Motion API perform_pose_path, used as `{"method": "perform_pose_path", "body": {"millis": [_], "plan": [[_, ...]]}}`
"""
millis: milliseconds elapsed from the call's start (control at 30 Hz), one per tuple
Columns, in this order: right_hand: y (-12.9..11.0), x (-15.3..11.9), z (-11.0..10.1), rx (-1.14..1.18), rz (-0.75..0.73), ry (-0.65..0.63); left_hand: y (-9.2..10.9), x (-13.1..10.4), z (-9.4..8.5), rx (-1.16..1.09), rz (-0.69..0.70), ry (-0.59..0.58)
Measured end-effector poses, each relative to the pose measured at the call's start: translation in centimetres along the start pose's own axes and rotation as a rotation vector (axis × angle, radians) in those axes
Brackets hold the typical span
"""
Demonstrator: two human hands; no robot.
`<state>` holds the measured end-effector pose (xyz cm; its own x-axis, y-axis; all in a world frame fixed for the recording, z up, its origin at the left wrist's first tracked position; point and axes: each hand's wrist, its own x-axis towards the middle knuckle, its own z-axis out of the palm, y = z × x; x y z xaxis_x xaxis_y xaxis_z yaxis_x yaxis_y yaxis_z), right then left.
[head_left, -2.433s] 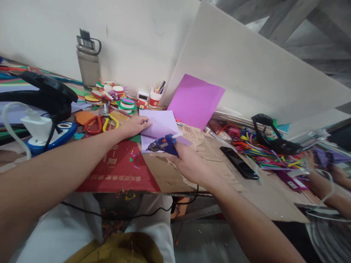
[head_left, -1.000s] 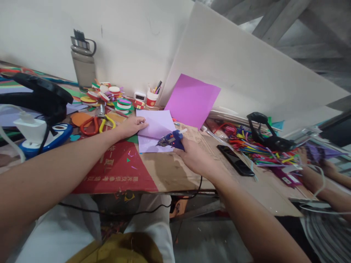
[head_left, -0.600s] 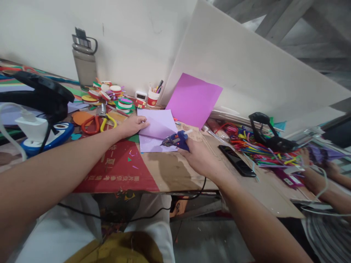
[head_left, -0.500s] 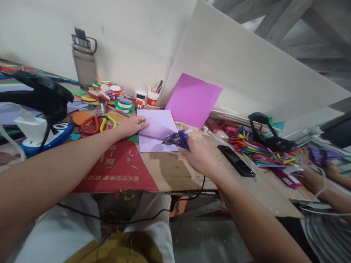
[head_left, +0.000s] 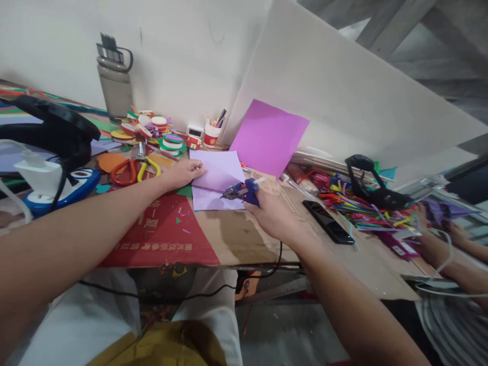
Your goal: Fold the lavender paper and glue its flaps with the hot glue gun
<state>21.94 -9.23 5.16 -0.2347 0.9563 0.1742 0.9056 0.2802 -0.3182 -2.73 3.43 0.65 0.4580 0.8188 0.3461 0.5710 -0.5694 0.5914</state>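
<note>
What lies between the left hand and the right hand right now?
In the head view: lavender paper, held at its left side by the left hand, then the blue glue gun in the right hand.

Chinese characters “圖片” (head_left: pixel 188 247) on red cardboard (head_left: pixel 171 235)

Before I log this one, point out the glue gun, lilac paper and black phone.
Glue gun (head_left: pixel 243 191): head view, middle of its body.
Lilac paper (head_left: pixel 221 166): head view, its upper part.
Black phone (head_left: pixel 328 222): head view, middle of its screen.
</note>
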Motion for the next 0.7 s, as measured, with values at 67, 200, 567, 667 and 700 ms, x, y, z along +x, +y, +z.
{"method": "perform_pose_path", "body": {"millis": [67,200,567,667,700], "plan": [[-0.2,0.6,0.4,-0.021,0.003,0.018,0.0,0.0,0.0,0.005,0.002,-0.002],[-0.4,1.4,1.0,-0.009,-0.02,0.023,0.2,-0.1,-0.1,0.011,-0.005,-0.006],[-0.6,0.8,0.4,0.014,-0.063,-0.027,-0.2,0.0,0.1,-0.007,0.01,0.003],[-0.8,1.1,0.6,0.006,-0.06,-0.018,-0.1,0.0,0.0,-0.013,0.019,-0.001],[-0.9,1.1,0.6,0.005,-0.059,-0.016,-0.1,0.0,0.0,-0.018,0.021,-0.001]]}}
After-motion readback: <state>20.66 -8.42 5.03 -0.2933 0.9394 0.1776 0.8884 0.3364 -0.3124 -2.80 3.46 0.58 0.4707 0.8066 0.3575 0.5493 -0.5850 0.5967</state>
